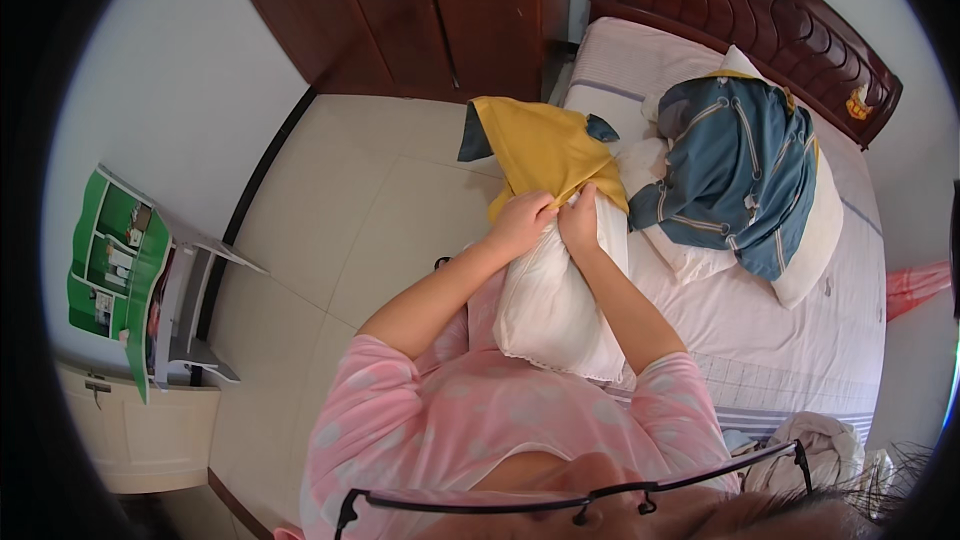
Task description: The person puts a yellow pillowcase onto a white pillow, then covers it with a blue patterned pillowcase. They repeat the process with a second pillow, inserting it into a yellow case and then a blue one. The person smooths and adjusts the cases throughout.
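A white pillow (551, 300) lies against my front at the bed's near side. Its far end is inside the opening of a pillowcase (551, 150), whose yellow side shows, with teal parts at the corners. My left hand (523, 223) grips the yellow cloth's edge over the pillow. Close beside it, my right hand (580, 219) pinches the same edge. Both hands' fingertips are partly hidden in the folds. Farther right, a teal patterned cloth (739, 165) with a yellow lining lies bunched over white pillows (814, 240) on the bed.
The bed (750, 322) with a pale sheet fills the right side, its dark wooden headboard (750, 15) behind. A brown wardrobe (420, 15) stands ahead. On the left are a green and white shelf unit (112, 262) and a cream cabinet (142, 427). Crumpled bedding (810, 450) lies low right.
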`<state>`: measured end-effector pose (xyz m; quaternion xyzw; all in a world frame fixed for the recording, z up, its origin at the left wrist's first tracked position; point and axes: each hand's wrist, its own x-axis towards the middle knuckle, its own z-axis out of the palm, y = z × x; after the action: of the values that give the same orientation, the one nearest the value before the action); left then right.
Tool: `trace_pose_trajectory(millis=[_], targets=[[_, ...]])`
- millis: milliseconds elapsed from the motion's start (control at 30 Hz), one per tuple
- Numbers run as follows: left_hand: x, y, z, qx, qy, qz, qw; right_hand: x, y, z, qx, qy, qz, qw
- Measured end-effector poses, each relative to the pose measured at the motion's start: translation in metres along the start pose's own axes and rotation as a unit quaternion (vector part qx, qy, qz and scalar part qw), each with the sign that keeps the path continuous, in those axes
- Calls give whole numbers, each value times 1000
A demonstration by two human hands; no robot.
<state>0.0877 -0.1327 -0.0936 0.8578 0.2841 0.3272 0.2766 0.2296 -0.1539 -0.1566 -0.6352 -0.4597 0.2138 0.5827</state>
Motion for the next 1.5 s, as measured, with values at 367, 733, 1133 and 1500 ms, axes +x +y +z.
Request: trace_pose_trajectory(millis=[367, 733, 1133, 1500], targets=[[-8, -67, -15, -24, 131, -200, 971, -46, -37, 11, -277, -337, -121, 892], [-41, -22, -36, 78, -103, -151, 980, -38, -14, 24, -316, -398, -51, 859], [-47, -77, -54, 261, -295, -245, 886, -18, 114, -115, -191, -139, 173, 956], [25, -94, -75, 328, -412, -268, 807, -34, 31, -105, -99, -180, 170, 964]])
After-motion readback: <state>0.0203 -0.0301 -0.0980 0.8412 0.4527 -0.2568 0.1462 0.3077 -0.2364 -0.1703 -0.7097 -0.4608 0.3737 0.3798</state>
